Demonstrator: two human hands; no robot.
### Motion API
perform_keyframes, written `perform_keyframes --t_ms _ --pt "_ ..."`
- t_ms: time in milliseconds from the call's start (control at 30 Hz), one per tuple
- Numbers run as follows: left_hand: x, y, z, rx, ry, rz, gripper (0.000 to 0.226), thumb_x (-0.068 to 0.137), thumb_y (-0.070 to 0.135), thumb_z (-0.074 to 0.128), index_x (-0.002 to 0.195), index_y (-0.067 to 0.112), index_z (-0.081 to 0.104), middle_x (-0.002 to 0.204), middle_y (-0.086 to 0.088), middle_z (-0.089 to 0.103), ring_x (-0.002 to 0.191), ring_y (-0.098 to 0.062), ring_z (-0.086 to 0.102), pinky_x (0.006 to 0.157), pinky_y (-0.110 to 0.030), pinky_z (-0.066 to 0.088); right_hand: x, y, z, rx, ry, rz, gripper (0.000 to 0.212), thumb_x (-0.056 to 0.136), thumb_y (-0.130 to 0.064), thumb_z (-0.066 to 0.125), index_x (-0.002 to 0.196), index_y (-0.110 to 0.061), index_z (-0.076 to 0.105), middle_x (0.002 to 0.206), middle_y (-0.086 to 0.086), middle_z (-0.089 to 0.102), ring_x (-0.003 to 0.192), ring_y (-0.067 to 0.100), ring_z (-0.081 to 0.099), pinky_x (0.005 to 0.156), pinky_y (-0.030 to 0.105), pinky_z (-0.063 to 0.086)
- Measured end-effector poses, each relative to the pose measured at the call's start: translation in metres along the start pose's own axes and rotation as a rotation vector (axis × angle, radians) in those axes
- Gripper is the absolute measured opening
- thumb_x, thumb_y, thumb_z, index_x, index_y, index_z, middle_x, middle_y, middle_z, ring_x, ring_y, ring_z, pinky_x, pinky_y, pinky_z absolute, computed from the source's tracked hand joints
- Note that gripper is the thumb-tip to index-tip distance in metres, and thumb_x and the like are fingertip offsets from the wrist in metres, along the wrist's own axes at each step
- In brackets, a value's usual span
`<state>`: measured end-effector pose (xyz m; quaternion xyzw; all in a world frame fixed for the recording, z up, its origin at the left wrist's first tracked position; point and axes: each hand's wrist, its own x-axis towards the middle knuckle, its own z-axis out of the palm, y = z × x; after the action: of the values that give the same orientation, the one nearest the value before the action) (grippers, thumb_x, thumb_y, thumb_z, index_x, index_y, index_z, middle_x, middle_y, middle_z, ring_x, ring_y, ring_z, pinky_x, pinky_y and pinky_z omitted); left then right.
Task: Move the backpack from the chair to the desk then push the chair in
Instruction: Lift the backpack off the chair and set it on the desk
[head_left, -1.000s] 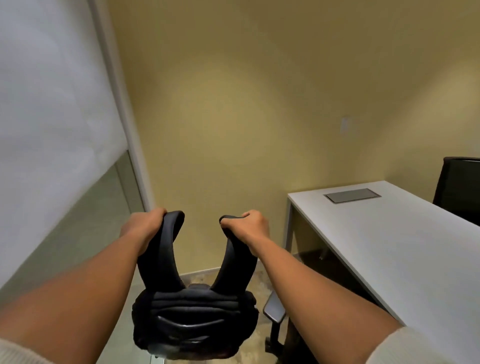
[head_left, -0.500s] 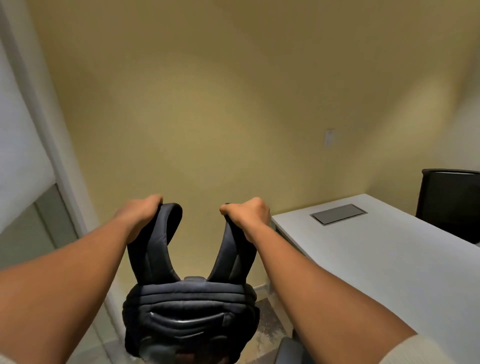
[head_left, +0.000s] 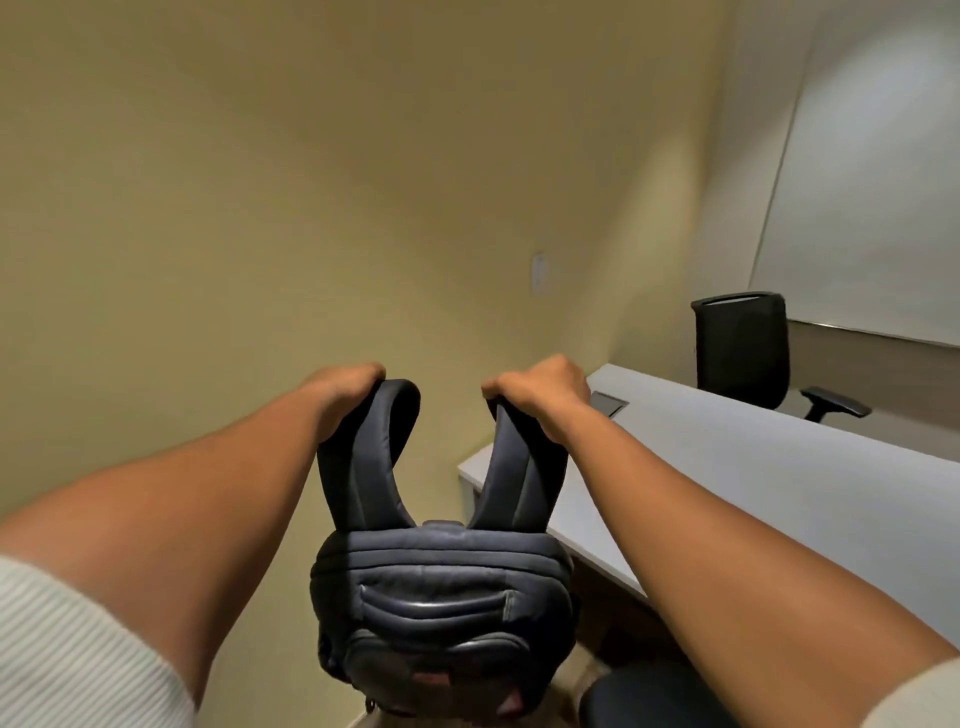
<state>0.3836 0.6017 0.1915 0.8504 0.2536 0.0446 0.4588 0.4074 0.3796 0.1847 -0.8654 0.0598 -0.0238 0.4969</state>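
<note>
A black backpack (head_left: 441, 608) hangs in the air in front of me by its two shoulder straps. My left hand (head_left: 345, 389) is closed around the left strap and my right hand (head_left: 540, 389) around the right strap. The white desk (head_left: 753, 493) stretches away on the right, its near corner just beside the bag. Only a dark rounded bit of the chair (head_left: 639, 696) shows at the bottom right, below my right forearm.
A second black office chair (head_left: 743, 353) stands on the far side of the desk under a whiteboard (head_left: 862, 208). A grey cable hatch (head_left: 608, 402) is set into the desk top. A yellow wall fills the view ahead.
My view has swung right and the bag has travelled with it towards the desk. The window on the left has left the frame; the far chair and whiteboard have come into sight.
</note>
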Motion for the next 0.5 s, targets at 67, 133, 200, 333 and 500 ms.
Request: perform_keyframes --t_ms 67,133,200,333,500 --pt "0.038 0.019 0.014 0.018 -0.044 0.037 0.032 0.084 0.040 0.056 0.087 0.010 0.069 0.093 -0.017 0.071 0.080 -0.033 0.067 0.067 -0.036 0.047 0.032 -0.007 0.002 0.044 0.017 0.016 0.045 0.063 -0.045 0.088 0.081 -0.012 0.063 0.098 0.006 0.067 0.093 0.028 0.066 0.080 0.035 0.057" --pt "0.077 0.038 0.027 0.040 -0.092 0.078 0.034 0.082 0.040 0.059 0.087 0.009 0.072 0.098 -0.019 0.073 0.089 -0.036 0.070 0.070 -0.038 0.049 0.067 -0.012 0.003 0.153 0.016 0.047 0.041 0.066 -0.039 0.087 0.077 -0.011 0.060 0.101 0.006 0.069 0.093 0.029 0.068 0.087 0.041 0.059" --pt "0.112 0.059 0.039 0.047 -0.132 0.130 0.036 0.081 0.040 0.064 0.089 0.007 0.074 0.097 -0.017 0.074 0.084 -0.033 0.070 0.069 -0.038 0.050 0.105 -0.019 0.003 0.259 0.024 0.081 0.029 0.071 -0.028 0.082 0.078 -0.009 0.062 0.097 0.008 0.071 0.089 0.028 0.070 0.086 0.043 0.061" --pt "0.178 0.108 0.062 0.117 -0.217 0.202 0.034 0.079 0.040 0.071 0.091 0.008 0.076 0.086 -0.011 0.073 0.072 -0.027 0.067 0.063 -0.033 0.050 0.172 -0.033 0.001 0.343 0.056 0.139 0.010 0.078 -0.011 0.072 0.081 -0.009 0.062 0.083 0.009 0.064 0.075 0.024 0.065 0.071 0.037 0.059" --pt "0.245 0.173 0.095 0.180 -0.262 0.305 0.031 0.079 0.039 0.070 0.085 0.009 0.076 0.077 -0.008 0.069 0.064 -0.025 0.063 0.057 -0.031 0.047 0.235 -0.048 -0.005 0.441 0.123 0.180 0.010 0.082 -0.006 0.056 0.090 -0.013 0.053 0.084 0.009 0.049 0.075 0.024 0.047 0.064 0.034 0.037"
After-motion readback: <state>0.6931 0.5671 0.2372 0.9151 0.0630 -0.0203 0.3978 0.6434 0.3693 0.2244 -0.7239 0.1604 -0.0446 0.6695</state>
